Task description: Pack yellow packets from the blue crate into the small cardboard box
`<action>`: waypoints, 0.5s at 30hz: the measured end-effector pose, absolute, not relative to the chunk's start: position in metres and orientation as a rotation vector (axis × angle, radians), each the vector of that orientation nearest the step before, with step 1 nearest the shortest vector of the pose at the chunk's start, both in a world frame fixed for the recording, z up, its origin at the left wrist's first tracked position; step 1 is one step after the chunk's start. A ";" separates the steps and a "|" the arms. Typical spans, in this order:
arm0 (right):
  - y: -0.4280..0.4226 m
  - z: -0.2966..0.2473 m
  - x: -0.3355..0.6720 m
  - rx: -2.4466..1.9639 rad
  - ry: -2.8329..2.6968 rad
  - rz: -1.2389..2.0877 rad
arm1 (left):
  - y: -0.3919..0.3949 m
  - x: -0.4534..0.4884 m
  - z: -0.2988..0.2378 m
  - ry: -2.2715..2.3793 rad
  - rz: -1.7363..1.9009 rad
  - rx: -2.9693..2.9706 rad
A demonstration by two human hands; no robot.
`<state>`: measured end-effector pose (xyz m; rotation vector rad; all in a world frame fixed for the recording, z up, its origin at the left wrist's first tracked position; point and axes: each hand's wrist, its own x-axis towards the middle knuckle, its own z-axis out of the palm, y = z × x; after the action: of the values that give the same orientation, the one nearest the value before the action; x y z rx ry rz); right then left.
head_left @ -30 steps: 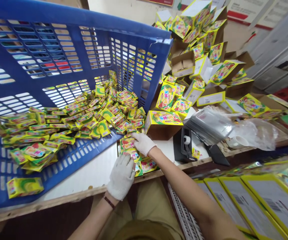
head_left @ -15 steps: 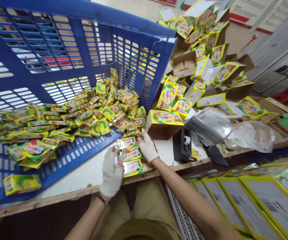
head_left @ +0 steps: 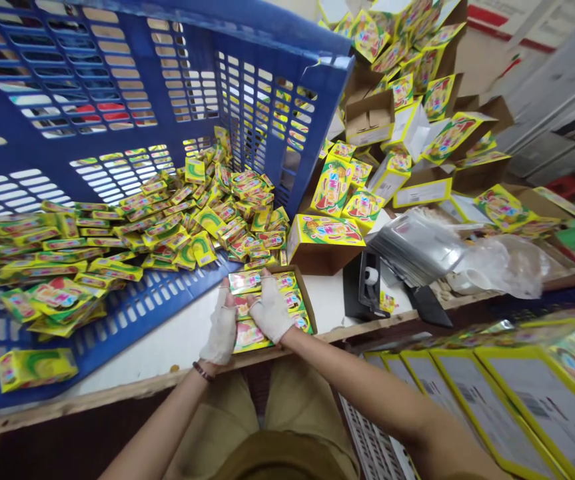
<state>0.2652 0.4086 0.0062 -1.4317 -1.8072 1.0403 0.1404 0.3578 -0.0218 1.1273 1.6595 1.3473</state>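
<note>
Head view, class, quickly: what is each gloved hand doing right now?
Left hand: fingers curled on the left side of the yellow candy packets in the small brown cardboard box.
Right hand: pressed flat on those packets, gripping nothing.

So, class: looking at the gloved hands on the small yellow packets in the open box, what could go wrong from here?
1. The open box sits near the table edge; pressure from the left hand and right hand might push it off.
2. The tilted blue crate could spill its packet pile onto the work.
</note>
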 end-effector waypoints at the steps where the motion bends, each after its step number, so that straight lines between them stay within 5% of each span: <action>1: 0.406 0.004 0.262 -1.418 -1.866 0.998 | 0.359 0.138 -0.023 1.640 1.337 1.100; 9: 0.401 0.016 0.250 -1.600 -2.091 0.784 | 0.453 0.127 0.025 1.912 1.203 1.628; 15: 0.406 0.018 0.274 -1.383 -1.970 0.944 | 0.506 0.129 0.042 1.898 1.057 1.706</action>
<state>0.2743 0.4063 0.0183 -1.3835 -1.9699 0.9439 0.1290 0.5063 0.0424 1.7059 1.8978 1.0568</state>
